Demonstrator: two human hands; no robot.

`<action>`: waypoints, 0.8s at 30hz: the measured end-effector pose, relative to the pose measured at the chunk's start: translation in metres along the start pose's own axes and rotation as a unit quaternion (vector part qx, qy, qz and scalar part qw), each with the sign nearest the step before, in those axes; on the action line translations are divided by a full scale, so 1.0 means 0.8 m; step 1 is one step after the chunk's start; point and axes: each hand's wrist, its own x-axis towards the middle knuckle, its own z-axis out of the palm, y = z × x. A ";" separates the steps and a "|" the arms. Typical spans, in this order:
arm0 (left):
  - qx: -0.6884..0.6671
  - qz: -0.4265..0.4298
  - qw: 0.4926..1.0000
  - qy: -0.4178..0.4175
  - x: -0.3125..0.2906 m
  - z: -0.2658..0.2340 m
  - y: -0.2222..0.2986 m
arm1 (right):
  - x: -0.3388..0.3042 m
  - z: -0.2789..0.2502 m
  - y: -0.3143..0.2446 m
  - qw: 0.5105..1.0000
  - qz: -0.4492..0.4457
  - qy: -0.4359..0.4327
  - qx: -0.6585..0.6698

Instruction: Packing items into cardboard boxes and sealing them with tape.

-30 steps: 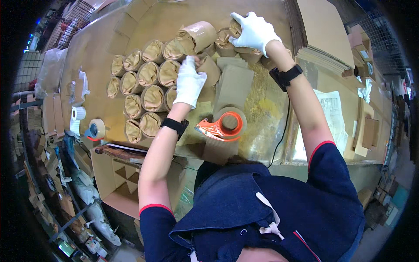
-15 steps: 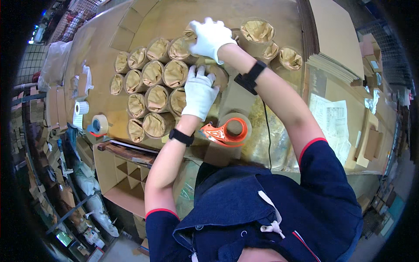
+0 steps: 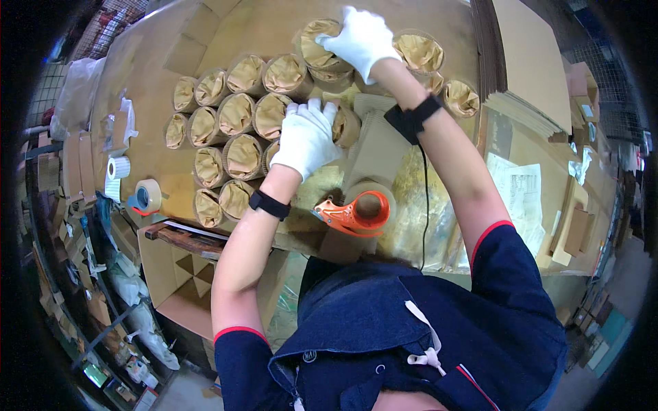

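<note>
My right hand (image 3: 363, 41), in a white glove, grips the rim of a corrugated cardboard tube (image 3: 318, 31) filled with crumpled brown paper, its thumb over the paper. Below that tube, the side of a ribbed cardboard tube shows. My left hand (image 3: 306, 137), also gloved, lies palm down over the near right part of a group of similar tubes (image 3: 237, 113), fingers stretched and apart. Its fingertips touch or nearly touch another filled tube (image 3: 347, 127) on their right. What lies under the left palm is hidden.
An orange tape dispenser (image 3: 356, 212) lies near the table's front edge, beside a cardboard strip. More filled tubes (image 3: 419, 51) stand right of my right hand. A tape roll (image 3: 148, 196) lies at left, stacked flat cardboard (image 3: 528, 61) at right. Below the edge is a divided box (image 3: 171, 274).
My right hand has moved right and slightly up, and more of the tube in its grip shows. My left hand has shifted slightly down and left; the view has shifted a little.
</note>
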 end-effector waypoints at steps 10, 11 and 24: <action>-0.094 -0.034 0.994 0.034 0.009 0.011 0.007 | -0.036 0.020 -0.057 0.969 -0.158 0.043 -0.184; -0.110 -0.032 0.993 0.031 0.005 0.010 0.005 | -0.036 0.022 -0.059 0.953 -0.171 0.073 -0.240; -0.272 -0.237 0.908 0.211 -0.303 -0.117 -0.048 | -0.055 0.015 -0.061 0.969 -0.196 0.089 -0.120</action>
